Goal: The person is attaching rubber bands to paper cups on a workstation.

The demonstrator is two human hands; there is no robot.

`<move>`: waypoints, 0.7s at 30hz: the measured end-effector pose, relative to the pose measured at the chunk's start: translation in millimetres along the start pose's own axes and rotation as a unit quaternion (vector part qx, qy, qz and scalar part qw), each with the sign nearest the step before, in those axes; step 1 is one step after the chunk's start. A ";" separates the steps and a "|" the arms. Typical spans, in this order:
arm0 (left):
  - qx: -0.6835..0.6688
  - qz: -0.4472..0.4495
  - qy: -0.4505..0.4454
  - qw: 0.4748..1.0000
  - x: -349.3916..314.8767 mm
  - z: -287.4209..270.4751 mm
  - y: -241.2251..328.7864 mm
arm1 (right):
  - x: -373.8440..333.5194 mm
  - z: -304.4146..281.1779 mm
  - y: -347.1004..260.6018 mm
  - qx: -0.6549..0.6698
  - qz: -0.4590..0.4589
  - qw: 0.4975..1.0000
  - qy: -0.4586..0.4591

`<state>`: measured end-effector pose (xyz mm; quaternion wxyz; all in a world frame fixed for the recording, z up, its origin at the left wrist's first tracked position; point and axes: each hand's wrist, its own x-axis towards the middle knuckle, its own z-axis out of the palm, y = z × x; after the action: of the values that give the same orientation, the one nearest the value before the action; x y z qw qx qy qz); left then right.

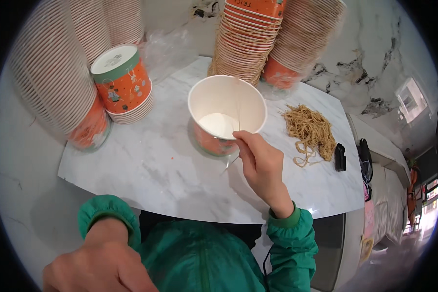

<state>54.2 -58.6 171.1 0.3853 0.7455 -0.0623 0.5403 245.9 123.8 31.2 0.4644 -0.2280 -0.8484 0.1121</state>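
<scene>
An orange and green paper bucket (pixel 209 100) with a white inside stands upright, mouth up, near the middle of the table. My right hand (pixel 263 158) pinches its near rim at the right, thumb and forefinger together. A thin line, perhaps a thread, runs from these fingertips up the bucket's inner wall. Below the hand a thin, shiny strip (pixel 228 165) shows beside the bucket; its kind is unclear. My left hand (pixel 102 266) is raised at the lower left, away from the table, with its fingers cut off by the picture's edge.
A tangled heap of tan strings (pixel 310 130) lies on the white marbled table (pixel 155 170), beside a small black object (pixel 340 157). Tall bucket stacks (pixel 51 73) stand at the left. String-wrapped buckets (pixel 248 44) rise behind, next to clear plastic wrap (pixel 168 53). An upturned stack (pixel 121 87) stands left.
</scene>
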 end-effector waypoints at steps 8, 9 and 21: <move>0.033 0.040 0.204 0.978 -79.4 6.1 -11.1 | 0.5 -27.6 -1.4 0.367 0.257 0.894 0.002; 0.134 -0.105 0.281 0.945 -67.1 5.4 -23.8 | -0.8 -33.7 -2.3 0.419 0.275 0.865 0.028; 0.005 -0.520 0.351 0.779 -60.4 -5.4 -129.7 | -10.8 -24.2 -16.7 0.575 0.317 0.752 0.059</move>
<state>91.5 15.5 54.5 0.5989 0.4254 0.4768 0.4827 266.5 103.5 43.1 0.4949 -0.1800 -0.4735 0.7060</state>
